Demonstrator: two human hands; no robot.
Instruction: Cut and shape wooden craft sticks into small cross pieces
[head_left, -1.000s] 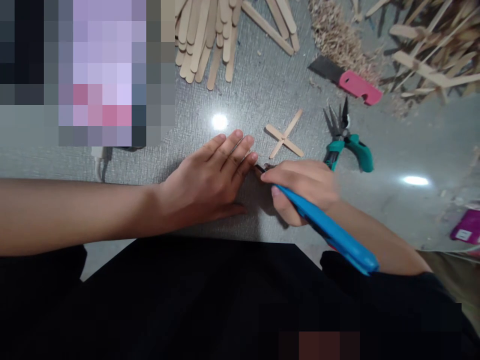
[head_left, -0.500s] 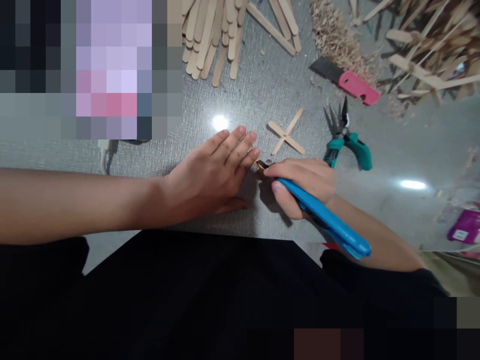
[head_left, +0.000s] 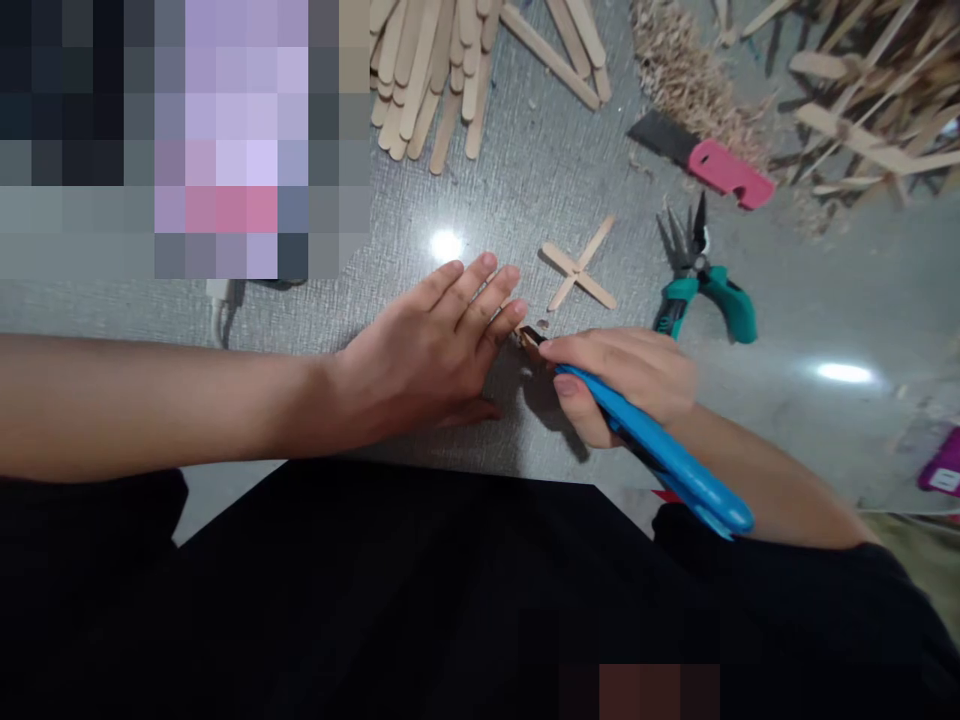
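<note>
My left hand [head_left: 442, 335] lies palm down on the grey table, fingers stretched out and a little apart. A small sliver of wood seems to show at its index fingertip; whatever lies under the palm is hidden. In a closed grip, my right hand [head_left: 626, 380] holds a blue utility knife [head_left: 660, 450] slantwise, its dark tip close to the left index finger. Whether the tip touches wood there is hard to make out. Just beyond the fingertips, two short wooden craft sticks [head_left: 576, 270] lie crossed in an X.
Green-handled pliers [head_left: 701, 270] lie open at the right. Behind them are a pink-handled blade [head_left: 727, 172] and wood shavings [head_left: 697, 85]. Craft sticks [head_left: 427, 80] are heaped at the back, cut strips [head_left: 862, 130] at the far right. A white cable [head_left: 219, 300] lies left.
My right hand and the knife have drawn back slightly, to the right and toward me. The left hand stays flat in place. The whole view has shifted a little.
</note>
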